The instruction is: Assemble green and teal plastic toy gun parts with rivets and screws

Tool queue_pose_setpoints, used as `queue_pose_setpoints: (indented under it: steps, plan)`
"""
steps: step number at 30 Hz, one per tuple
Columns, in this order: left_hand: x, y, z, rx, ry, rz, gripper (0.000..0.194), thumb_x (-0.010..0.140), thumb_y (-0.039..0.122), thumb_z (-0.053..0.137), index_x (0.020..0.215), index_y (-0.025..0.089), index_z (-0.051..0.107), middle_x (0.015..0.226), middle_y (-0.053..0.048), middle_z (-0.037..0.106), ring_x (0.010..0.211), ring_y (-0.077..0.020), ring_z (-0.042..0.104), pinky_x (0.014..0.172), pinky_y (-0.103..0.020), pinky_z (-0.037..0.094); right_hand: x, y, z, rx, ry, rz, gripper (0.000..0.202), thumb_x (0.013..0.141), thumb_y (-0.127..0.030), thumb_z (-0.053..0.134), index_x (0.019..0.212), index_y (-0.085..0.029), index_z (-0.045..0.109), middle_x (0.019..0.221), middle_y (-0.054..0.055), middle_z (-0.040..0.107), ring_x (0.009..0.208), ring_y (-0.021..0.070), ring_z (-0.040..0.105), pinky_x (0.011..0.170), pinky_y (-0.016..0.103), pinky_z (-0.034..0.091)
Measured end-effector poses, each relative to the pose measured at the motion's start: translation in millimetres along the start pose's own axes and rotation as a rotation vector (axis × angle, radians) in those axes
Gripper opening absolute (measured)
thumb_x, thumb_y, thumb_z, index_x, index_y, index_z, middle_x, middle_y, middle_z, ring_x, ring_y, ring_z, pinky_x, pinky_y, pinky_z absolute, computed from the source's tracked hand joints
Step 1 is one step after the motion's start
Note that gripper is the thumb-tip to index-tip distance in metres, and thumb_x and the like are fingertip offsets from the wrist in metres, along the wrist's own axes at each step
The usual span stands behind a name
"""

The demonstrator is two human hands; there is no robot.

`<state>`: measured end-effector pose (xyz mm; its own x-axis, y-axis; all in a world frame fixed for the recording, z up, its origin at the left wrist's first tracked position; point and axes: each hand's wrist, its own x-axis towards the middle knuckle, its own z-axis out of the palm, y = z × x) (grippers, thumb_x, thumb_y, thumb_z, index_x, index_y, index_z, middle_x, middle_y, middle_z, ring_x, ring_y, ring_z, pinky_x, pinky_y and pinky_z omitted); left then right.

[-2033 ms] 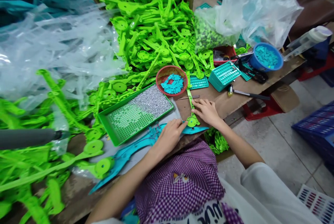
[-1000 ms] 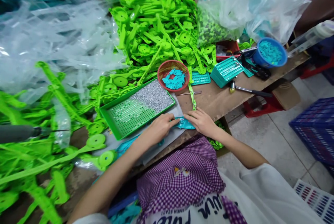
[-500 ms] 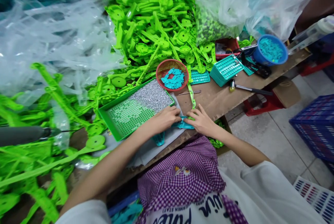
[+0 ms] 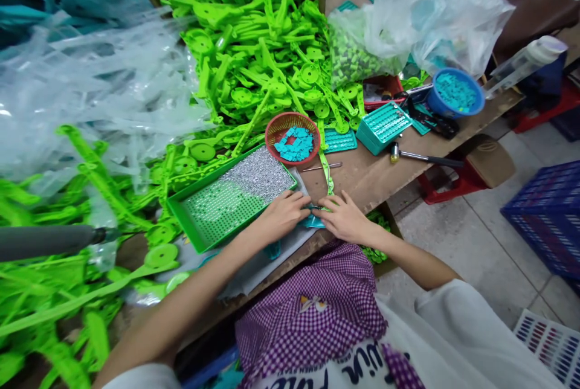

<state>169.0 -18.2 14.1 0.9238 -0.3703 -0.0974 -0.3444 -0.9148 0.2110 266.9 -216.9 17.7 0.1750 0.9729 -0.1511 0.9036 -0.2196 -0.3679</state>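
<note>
Both hands meet at the table's front edge over a teal plastic piece (image 4: 314, 221), partly hidden under my fingers. My left hand (image 4: 286, 215) has its fingers bent down, pressed on the piece's left side. From the right, my right hand (image 4: 345, 218) pinches the same piece with curled fingers. A long bright green plastic part (image 4: 327, 176) runs away from the right hand's fingertips. Beside my left hand lies a green perforated tray (image 4: 199, 247) with small silvery metal parts (image 4: 258, 170) heaped at its right end. Part of a teal piece (image 4: 272, 250) shows below my left wrist.
A red basket (image 4: 272, 150) of small turquoise pieces stands behind the hands. Green parts (image 4: 254, 57) are piled at the back. To the right are a teal holed block (image 4: 383, 129), a hammer (image 4: 426, 157) and a blue bowl (image 4: 431, 105). A grey-handled tool (image 4: 45, 242) juts in from the left.
My hands have drawn closer together over the teal piece, covering more of it. The whole view has shifted slightly.
</note>
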Motion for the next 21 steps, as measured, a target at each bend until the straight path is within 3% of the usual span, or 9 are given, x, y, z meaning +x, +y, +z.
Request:
queue_pose_setpoints:
  steps: [3,6,9,11,13,16,19,21]
  plan:
    - [-11.5,8.1,0.6,0.046,0.070,-0.064,0.028,0.090,0.010,0.048,0.104,0.021,0.070,0.124,-0.010,0.062,0.109,-0.0222,0.057,0.095,-0.039,0.040,-4.6,5.3,-13.9,0.166,0.093,0.022,0.034,0.099,-0.028,0.042,0.128,-0.026,0.060,0.132,0.009,0.059,0.129,0.0236,0.049,0.114,0.063,0.027]
    - [-26.5,20.1,0.6,0.052,0.174,-0.123,0.038,0.087,0.004,0.046,0.116,0.019,0.066,0.136,-0.014,0.056,0.123,-0.0255,0.053,0.106,-0.045,0.037,-0.2,4.3,-41.4,0.355,0.396,0.130,0.035,0.100,-0.032,0.041,0.127,-0.026,0.061,0.128,0.008,0.061,0.124,0.0204,0.053,0.111,0.050,0.038]
    - [-30.1,36.5,0.2,-0.023,0.284,-0.206,0.048,0.084,0.001,0.047,0.127,0.019,0.060,0.142,-0.016,0.052,0.131,-0.0279,0.049,0.110,-0.050,0.035,20.1,-1.0,-68.5,0.462,0.715,0.260,0.039,0.101,-0.033,0.033,0.128,-0.027,0.061,0.124,0.008,0.062,0.122,0.0199,0.055,0.105,0.044,0.044]
    - [-21.6,47.9,2.1,-0.115,0.365,-0.272,0.048,0.086,0.004,0.047,0.130,0.021,0.057,0.141,-0.015,0.053,0.128,-0.0280,0.051,0.107,-0.051,0.042,35.8,0.1,-75.0,0.496,0.821,0.291,0.041,0.102,-0.034,0.029,0.127,-0.026,0.061,0.124,0.007,0.063,0.120,0.0192,0.055,0.104,0.042,0.045]
    - [-6.6,56.1,8.1,-0.232,0.448,-0.331,0.042,0.092,0.011,0.045,0.132,0.021,0.055,0.136,-0.014,0.056,0.123,-0.0260,0.055,0.101,-0.047,0.048,44.8,7.9,-68.1,0.543,0.822,0.272,0.039,0.101,-0.037,0.033,0.122,-0.024,0.063,0.120,0.007,0.065,0.115,0.0183,0.058,0.102,0.039,0.047]
    - [17.5,57.6,23.0,-0.362,0.531,-0.402,0.035,0.096,0.019,0.044,0.129,0.017,0.056,0.127,-0.014,0.060,0.116,-0.0231,0.060,0.099,-0.042,0.051,40.6,27.7,-41.1,0.613,0.724,0.302,0.036,0.097,-0.041,0.042,0.111,-0.021,0.068,0.111,0.008,0.070,0.107,0.0189,0.063,0.096,0.035,0.050]
    - [31.9,50.6,37.0,-0.404,0.523,-0.426,0.033,0.096,0.020,0.045,0.127,0.017,0.058,0.121,-0.012,0.063,0.111,-0.0224,0.063,0.097,-0.041,0.052,28.5,45.6,-18.8,0.599,0.660,0.391,0.034,0.096,-0.039,0.044,0.105,-0.020,0.070,0.106,0.009,0.072,0.102,0.0198,0.065,0.092,0.035,0.051]
    - [34.2,48.2,41.9,-0.402,0.517,-0.424,0.033,0.096,0.021,0.046,0.127,0.018,0.058,0.119,-0.011,0.064,0.109,-0.0220,0.063,0.096,-0.041,0.053,27.5,52.6,-15.1,0.562,0.617,0.362,0.030,0.095,-0.035,0.046,0.103,-0.019,0.070,0.105,0.009,0.072,0.102,0.0193,0.065,0.092,0.033,0.050]
